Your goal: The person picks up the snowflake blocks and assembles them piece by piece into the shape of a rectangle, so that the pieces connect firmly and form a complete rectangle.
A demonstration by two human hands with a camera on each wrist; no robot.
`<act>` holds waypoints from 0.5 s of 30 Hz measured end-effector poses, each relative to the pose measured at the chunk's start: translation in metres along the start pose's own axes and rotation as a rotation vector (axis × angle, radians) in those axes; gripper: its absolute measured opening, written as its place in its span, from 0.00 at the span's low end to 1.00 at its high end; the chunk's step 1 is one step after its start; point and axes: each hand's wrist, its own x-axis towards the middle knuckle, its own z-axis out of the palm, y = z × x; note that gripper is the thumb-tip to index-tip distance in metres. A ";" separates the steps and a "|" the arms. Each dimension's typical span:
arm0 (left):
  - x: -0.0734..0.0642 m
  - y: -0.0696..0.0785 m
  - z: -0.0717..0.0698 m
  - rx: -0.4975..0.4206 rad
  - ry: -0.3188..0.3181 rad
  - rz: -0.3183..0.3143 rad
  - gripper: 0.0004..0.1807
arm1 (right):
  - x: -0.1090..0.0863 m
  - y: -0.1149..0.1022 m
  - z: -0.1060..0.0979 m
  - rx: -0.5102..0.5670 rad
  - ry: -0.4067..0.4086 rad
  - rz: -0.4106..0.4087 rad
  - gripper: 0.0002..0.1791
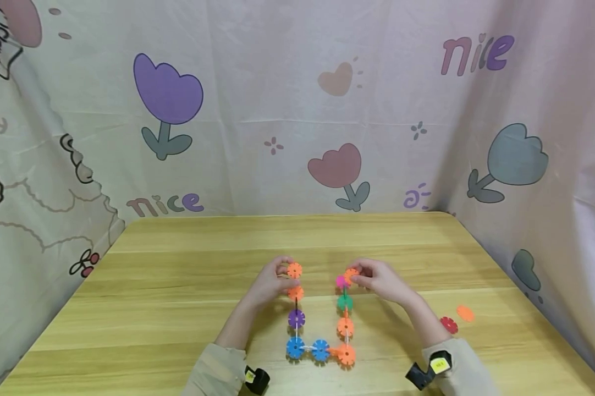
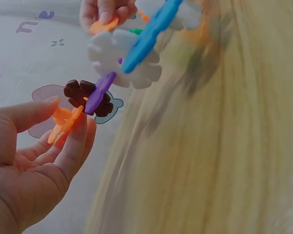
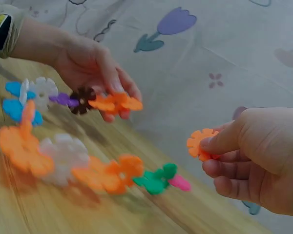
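A U-shaped chain of notched plastic snowflake discs, with blue discs [image 1: 320,350] along its near side, lies between the hands. At its left end, my left hand [image 1: 271,283] pinches an orange disc [image 2: 71,122] beside a brown disc [image 2: 79,92] and a purple disc [image 1: 296,318]. My right hand [image 1: 384,280] pinches a separate orange disc [image 3: 200,143] between thumb and fingers. In the right wrist view, a gap shows between that disc and the pink disc [image 3: 179,183] at the chain's right end, which joins a green disc [image 3: 156,179].
A red disc [image 1: 448,325] and a loose orange disc [image 1: 465,313] lie on the wooden table [image 1: 178,330], right of the right forearm. A printed curtain [image 1: 258,82] hangs behind the table and along both sides.
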 end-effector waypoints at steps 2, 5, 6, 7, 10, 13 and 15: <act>-0.004 0.007 0.001 -0.008 -0.008 0.003 0.26 | 0.006 -0.003 0.004 0.026 0.006 0.005 0.12; -0.008 0.014 0.003 -0.012 -0.008 0.004 0.25 | 0.014 -0.009 0.011 0.080 0.022 0.016 0.12; -0.009 0.014 0.003 -0.012 -0.005 0.005 0.25 | 0.017 -0.011 0.013 0.101 0.029 0.020 0.12; -0.009 0.014 0.004 -0.015 0.001 0.004 0.25 | 0.019 -0.013 0.016 0.125 0.033 0.026 0.12; -0.004 0.005 0.004 -0.020 0.025 -0.008 0.26 | 0.027 -0.017 0.023 0.162 0.039 0.027 0.12; 0.001 -0.004 0.005 -0.016 0.044 -0.008 0.26 | 0.034 -0.022 0.029 0.158 0.047 0.030 0.12; 0.003 -0.007 0.005 -0.011 0.053 -0.005 0.26 | 0.038 -0.024 0.033 0.155 0.054 0.034 0.12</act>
